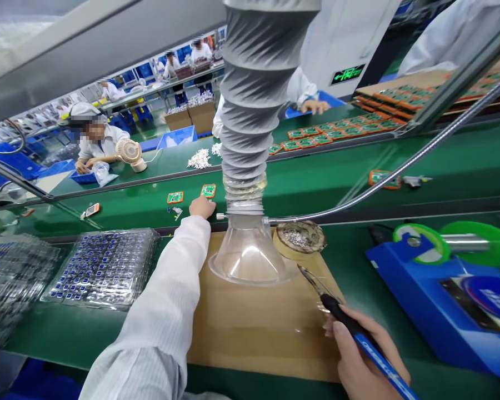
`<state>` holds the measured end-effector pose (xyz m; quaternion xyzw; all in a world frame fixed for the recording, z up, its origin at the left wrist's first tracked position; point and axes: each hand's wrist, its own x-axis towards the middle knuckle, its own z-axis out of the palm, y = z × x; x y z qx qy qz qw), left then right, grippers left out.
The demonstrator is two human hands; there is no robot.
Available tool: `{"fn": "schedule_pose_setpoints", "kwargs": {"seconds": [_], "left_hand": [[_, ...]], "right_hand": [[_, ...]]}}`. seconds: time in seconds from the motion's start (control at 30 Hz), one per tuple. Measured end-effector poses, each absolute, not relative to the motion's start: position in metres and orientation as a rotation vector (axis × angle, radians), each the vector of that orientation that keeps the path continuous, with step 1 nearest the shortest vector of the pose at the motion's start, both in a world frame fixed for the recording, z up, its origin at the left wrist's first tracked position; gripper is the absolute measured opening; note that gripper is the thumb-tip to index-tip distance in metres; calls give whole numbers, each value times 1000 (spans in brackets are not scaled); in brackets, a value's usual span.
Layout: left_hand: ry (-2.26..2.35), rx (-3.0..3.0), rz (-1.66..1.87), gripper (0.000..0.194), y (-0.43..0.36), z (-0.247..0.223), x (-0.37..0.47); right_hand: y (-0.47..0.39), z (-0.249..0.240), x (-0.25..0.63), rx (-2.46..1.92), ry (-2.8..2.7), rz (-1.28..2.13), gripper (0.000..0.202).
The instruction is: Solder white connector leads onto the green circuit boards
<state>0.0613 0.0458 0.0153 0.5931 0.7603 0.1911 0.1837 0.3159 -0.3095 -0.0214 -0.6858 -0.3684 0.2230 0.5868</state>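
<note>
My left hand [202, 207] reaches out over the green conveyor belt, at the near edge of an orange-framed circuit board [209, 191]. Its fingers are bent downward, and whether they grip anything is too small to tell. Another orange-framed board [175, 197] lies just left of it, with small white parts [177, 212] below. In my right hand [364, 350] is a blue and black soldering iron [350, 322], its tip pointing up and left, close to the clear funnel hood [252, 253]. Brown board [258, 333] covers the bench under the hood.
A grey duct [250, 105] hangs down to the hood. Beyond it sits a round solder tin [300, 238]. Clear trays [104, 266] are stacked left; a blue solder-reel device [425, 300] stands right. A metal flexible tube [383, 183] crosses above. Co-workers sit across the belt.
</note>
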Motion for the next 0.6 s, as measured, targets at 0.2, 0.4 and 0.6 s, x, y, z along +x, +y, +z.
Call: {"fn": "schedule_pose_setpoints", "kwargs": {"seconds": [0.2,0.4,0.6], "left_hand": [[1882,1496,756,19,-5,26,30],[1397,1184,1213,38,-133,11,-6],[1061,907,1056,39,-195,13,-26]], "right_hand": [[-309,-22,315,-1536,-847,526,34],[-307,-19,312,-1500,-876,465,34],[-306,-20,313,-1550,-905,473,41]]}}
